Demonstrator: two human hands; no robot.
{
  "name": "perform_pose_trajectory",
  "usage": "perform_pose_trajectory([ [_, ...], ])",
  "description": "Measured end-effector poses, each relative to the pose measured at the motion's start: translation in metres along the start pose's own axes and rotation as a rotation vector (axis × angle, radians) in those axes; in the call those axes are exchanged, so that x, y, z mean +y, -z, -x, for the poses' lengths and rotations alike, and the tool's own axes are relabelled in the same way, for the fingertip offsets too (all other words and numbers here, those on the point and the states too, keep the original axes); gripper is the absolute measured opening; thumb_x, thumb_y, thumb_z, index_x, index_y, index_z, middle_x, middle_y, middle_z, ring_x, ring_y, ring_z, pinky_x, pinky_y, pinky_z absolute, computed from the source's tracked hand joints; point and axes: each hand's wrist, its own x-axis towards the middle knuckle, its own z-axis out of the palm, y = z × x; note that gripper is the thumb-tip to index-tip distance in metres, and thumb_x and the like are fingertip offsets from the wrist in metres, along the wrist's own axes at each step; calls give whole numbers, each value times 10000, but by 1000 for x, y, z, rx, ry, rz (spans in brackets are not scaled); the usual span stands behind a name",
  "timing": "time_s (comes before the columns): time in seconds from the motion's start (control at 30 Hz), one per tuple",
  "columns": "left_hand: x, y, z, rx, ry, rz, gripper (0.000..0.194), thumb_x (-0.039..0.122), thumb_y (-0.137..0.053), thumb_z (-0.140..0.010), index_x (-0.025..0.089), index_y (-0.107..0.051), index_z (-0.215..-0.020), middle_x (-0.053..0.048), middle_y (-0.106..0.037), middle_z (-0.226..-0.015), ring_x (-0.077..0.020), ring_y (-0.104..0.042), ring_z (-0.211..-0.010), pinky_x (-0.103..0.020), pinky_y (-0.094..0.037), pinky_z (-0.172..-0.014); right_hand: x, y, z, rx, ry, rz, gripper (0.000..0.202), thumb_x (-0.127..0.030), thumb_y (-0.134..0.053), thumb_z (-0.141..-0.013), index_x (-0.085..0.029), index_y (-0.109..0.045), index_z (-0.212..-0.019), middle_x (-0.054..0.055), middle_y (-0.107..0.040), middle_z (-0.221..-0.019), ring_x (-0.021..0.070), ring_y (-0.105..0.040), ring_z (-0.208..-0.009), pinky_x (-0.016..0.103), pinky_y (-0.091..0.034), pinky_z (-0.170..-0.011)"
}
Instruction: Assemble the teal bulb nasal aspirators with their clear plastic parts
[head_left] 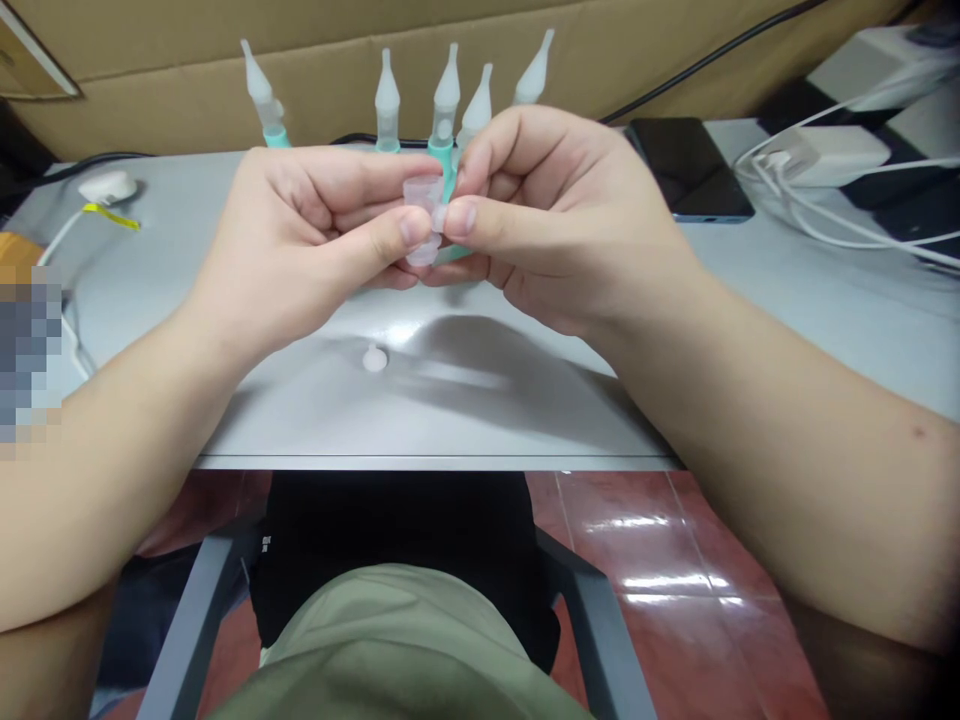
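My left hand (300,215) is closed, thumb and fingers pinching a small translucent plastic tube piece (422,190) above the table. Against the side of that piece, my right hand (562,215) pinches a small whitish plug (439,216) between thumb and fingertips. Whether the plug is seated in the piece, I cannot tell. A small round white disc (375,358) lies on the table below my hands. Behind them stand several assembled parts with white tapered nozzles and teal bases, among them a far-left one (260,90) and one near the middle (387,98). My right hand partly hides the rightmost ones.
The grey table (315,420) ends in front of my lap, with cardboard (315,90) along its back. A dark phone (690,165) lies at right, beside white chargers (832,155) and cables. At left sits a white plug (107,187) with a cable.
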Motion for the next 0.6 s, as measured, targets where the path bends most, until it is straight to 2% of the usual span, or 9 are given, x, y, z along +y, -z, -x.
perform_pose_trajectory([
  [0.1, 0, 2, 0, -13, -24, 0, 335, 443, -1052, -1005, 208, -990, -1236, 9, -906, -961, -280, -954, -914, -421, -842, -794, 0, -2, 0, 3, 4, -3, 318, -236, -1141, -917, -241, -829, -981, 1, -872, -936, 215, -900, -922, 299, -776, -814],
  [0.2, -1, 5, 0, -12, -14, -49, 405, 508, -1057, -996, 203, -982, -1250, 7, -896, -942, -296, -955, -925, -457, -848, -806, 2, -4, -1, -15, 29, -59, 287, -198, -1123, -926, -231, -840, -961, -15, -852, -915, 180, -872, -869, 275, -774, -810],
  [0.37, 0, 6, -1, -47, -7, -97, 506, 625, -1016, -1018, 178, -954, -1245, -16, -871, -943, -289, -944, -899, -470, -839, -795, 8, -3, -4, 23, 38, -38, 324, -284, -1175, -877, -263, -864, -966, -19, -840, -892, 178, -851, -827, 287, -778, -830],
  [0.5, -8, 7, 1, 12, 13, -96, 459, 529, -998, -1067, 190, -927, -1368, -31, -863, -988, -239, -916, -828, -428, -820, -754, 10, -4, -4, 18, 73, -26, 148, -281, -1067, -1014, -275, -923, -1046, -21, -877, -1001, 188, -888, -928, 319, -810, -891],
  [0.6, -19, 11, 1, -7, 2, -49, 525, 534, -999, -1068, 224, -902, -1480, -47, -897, -1098, -252, -934, -880, -432, -830, -767, 11, -6, -2, 28, 85, -26, 86, -239, -1032, -1040, -265, -950, -1048, -12, -891, -1011, 182, -892, -917, 307, -806, -902],
])
